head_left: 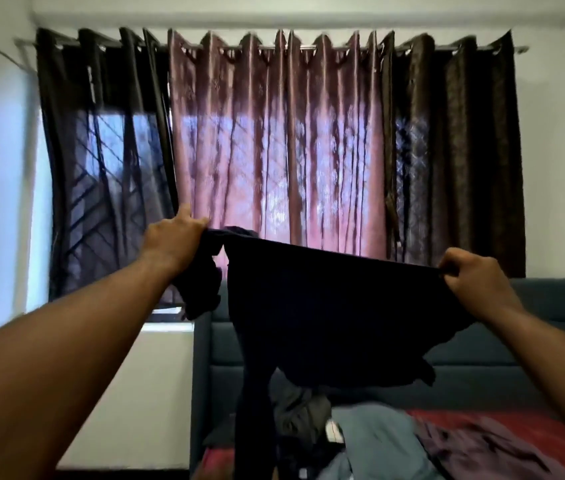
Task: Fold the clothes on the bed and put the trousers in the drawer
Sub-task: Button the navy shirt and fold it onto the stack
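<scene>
A dark navy garment (326,317) hangs in the air, stretched between both hands above the bed. My left hand (173,237) pinches its upper left corner, where loose cloth bunches and dangles below. My right hand (468,275) grips the upper right corner. One long part of the garment drops down at the left to the frame's bottom edge. Whether it is the trousers I cannot tell. Under it on the red bedsheet (481,419) lies a pile of clothes: a grey-blue piece (374,434), a dark crumpled piece (301,410) and a purple-brown piece (488,452).
A dark teal padded headboard (516,344) stands behind the bed. Pink and dark brown curtains (274,150) cover the window ahead. A white surface (142,393) sits to the left of the bed. No drawer is in view.
</scene>
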Tool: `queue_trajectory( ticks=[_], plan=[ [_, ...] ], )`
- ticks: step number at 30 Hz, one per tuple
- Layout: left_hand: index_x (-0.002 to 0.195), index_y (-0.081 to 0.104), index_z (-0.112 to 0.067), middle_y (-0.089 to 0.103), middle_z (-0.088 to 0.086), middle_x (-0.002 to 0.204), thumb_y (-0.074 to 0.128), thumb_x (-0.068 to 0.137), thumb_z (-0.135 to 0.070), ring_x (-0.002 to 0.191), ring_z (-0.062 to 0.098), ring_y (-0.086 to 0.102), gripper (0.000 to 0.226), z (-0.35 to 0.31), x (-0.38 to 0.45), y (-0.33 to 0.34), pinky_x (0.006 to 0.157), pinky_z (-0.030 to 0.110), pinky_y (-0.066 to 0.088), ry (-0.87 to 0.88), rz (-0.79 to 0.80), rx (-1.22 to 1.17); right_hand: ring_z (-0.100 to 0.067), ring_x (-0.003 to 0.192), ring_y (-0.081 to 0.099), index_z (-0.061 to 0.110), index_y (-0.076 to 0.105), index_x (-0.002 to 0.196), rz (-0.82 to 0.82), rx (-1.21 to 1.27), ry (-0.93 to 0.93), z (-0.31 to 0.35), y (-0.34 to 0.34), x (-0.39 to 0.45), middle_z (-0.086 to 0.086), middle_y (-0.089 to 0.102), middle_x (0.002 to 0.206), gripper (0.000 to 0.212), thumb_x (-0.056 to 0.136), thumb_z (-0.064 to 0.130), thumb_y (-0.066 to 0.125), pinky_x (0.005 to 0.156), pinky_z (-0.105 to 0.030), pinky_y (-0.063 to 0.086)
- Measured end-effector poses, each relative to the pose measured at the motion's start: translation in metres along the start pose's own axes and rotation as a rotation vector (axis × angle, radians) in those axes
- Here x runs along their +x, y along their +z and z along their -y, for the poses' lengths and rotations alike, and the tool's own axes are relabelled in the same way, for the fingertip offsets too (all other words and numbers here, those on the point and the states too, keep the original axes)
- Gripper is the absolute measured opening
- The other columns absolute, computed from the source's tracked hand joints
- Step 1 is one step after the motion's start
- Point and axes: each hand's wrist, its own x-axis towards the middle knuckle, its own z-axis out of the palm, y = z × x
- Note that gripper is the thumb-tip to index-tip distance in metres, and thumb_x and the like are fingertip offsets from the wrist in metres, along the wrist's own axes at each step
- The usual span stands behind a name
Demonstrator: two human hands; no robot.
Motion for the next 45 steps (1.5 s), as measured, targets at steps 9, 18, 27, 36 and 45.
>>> queue_trajectory(
  ticks=[9,18,27,36,45],
  plan=[
    [0.15,0.009,-0.053,0.009,0.011,0.163,0.034,0.102,-0.044,0.116,0.034,0.059,0.055,-0.058,-0.368,0.092,0.08,0.035,0.048,0.553,0.867,0.239,-0.035,0.097,0.064,0.007,0.067,0.103,0.567,-0.164,0.228,-0.094,0.05,-0.321,-0.022,0.067,0.103,0.018,0.086,0.004,0.062,0.082,-0.04,0.049],
    [0.153,0.02,-0.037,0.035,0.012,0.15,0.041,0.096,-0.027,0.132,0.033,0.047,0.062,-0.145,-0.611,0.136,0.107,0.042,0.04,0.373,1.442,-0.143,-0.03,0.118,0.058,0.014,0.057,0.127,1.203,-0.532,0.306,-0.141,0.067,-0.513,-0.011,0.057,0.131,0.038,0.095,0.011,0.037,0.098,-0.038,0.047],
    [0.127,0.055,-0.027,0.057,0.004,0.133,0.051,0.089,-0.044,0.122,0.027,0.055,0.043,-0.159,-0.594,0.14,0.097,0.037,0.046,0.221,1.361,-0.115,-0.027,0.117,0.058,0.013,0.057,0.125,1.3,-0.655,0.253,-0.13,0.083,-0.526,-0.007,0.057,0.13,0.036,0.096,0.007,0.037,0.091,-0.036,0.047],
    [0.121,0.058,-0.005,0.065,0.018,0.118,0.069,0.088,-0.029,0.109,0.036,0.061,0.042,-0.135,-0.598,0.212,0.086,0.036,0.044,-0.755,1.002,-0.78,-0.025,0.104,0.061,0.022,0.065,0.104,1.167,-0.817,-0.093,-0.12,0.098,-0.536,0.0,0.067,0.108,0.02,0.091,0.016,0.052,0.086,-0.038,0.044],
    [0.078,0.055,-0.017,0.06,0.007,0.078,0.074,0.077,0.001,0.078,0.025,0.059,0.027,-0.134,-0.611,0.228,0.073,0.036,0.048,-1.248,0.837,-1.097,-0.023,0.122,0.044,0.025,0.033,0.144,1.285,-0.53,-0.257,-0.093,0.131,-0.575,0.001,0.043,0.134,0.058,0.087,0.023,0.046,0.099,-0.045,0.033]
  ],
)
